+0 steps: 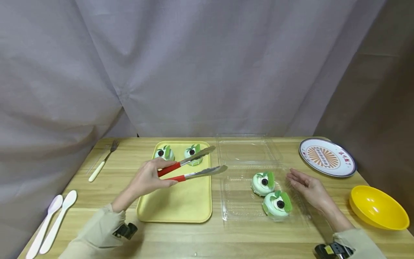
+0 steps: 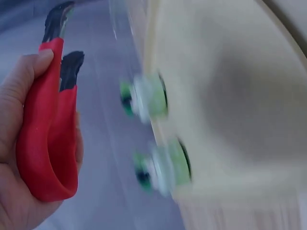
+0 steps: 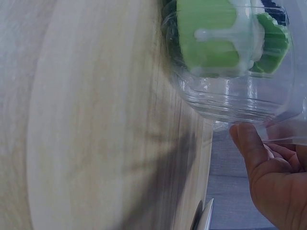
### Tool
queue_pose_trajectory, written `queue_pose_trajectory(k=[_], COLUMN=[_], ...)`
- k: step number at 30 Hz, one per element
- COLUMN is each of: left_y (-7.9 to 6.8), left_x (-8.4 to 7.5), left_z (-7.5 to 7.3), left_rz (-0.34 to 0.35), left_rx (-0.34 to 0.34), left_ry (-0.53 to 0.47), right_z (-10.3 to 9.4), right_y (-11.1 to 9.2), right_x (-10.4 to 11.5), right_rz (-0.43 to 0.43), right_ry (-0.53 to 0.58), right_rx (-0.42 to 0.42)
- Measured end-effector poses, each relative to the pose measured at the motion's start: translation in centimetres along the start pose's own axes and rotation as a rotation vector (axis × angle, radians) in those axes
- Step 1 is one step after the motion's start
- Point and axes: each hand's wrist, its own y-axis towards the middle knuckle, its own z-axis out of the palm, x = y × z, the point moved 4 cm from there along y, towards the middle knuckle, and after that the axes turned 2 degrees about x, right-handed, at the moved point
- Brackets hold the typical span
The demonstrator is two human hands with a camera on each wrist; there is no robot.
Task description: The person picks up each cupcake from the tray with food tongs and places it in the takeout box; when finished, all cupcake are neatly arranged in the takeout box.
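My left hand [image 1: 147, 178] grips a pair of tongs [image 1: 169, 169] by its red handles, the metal arms spread apart and nothing between them. They hover above a yellow tray [image 1: 181, 207]. Two pale green cakes, a left one [image 1: 169, 154] and a right one [image 1: 191, 153], stand at the tray's far end. Two similar cakes, one farther [image 1: 260, 187] and one nearer [image 1: 272, 208], sit in a clear plastic container [image 1: 237, 207] whose lid [image 1: 244, 151] lies folded back. My right hand [image 1: 310, 190] has extended fingers at the container's right side; in the right wrist view, fingertips [image 3: 245, 132] appear to touch its wall.
A patterned white plate [image 1: 343, 163] and a yellow bowl [image 1: 376, 208] stand on the right. At the left lie a fork [image 1: 101, 165] and two white spoons, one [image 1: 44, 230] beside the other [image 1: 58, 225]. A grey curtain [image 1: 207, 72] hangs behind the table.
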Motion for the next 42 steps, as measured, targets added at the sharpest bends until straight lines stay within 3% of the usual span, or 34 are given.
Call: queue_pose_trajectory(k=[8, 10, 15, 23, 29, 42], left_y=[-4.0, -4.8, -5.6, -5.0, -4.5, -3.8], left_x=[5.7, 7.0, 10.0, 12.4, 13.6, 15.1], left_z=[-5.2, -6.2, -7.7, -7.8, -7.4, -7.4], left_rz=[0.034, 0.016, 0.004, -0.009, -0.028, -0.09], left_rx=[-0.141, -0.169, -0.196, -0.112, -0.057, 0.003], left_ry=[0.08, 0.123, 0.182, 0.172, 0.107, 0.088], right_z=[-0.2, -0.1, -0.1, -0.1, -0.1, -0.1], right_y=[-0.1, -0.1, 0.1, 0.1, 0.1, 0.0], right_x=[0.0, 0.0, -0.2, -0.3, -0.3, -0.3], right_rz=[0.008, 0.007, -0.002, -0.011, 0.007, -0.011], right_ry=[-0.023, -0.02, -0.022, -0.01, -0.012, 0.008], right_rx=[0.002, 0.003, 0.009, 0.002, 0.008, 0.008])
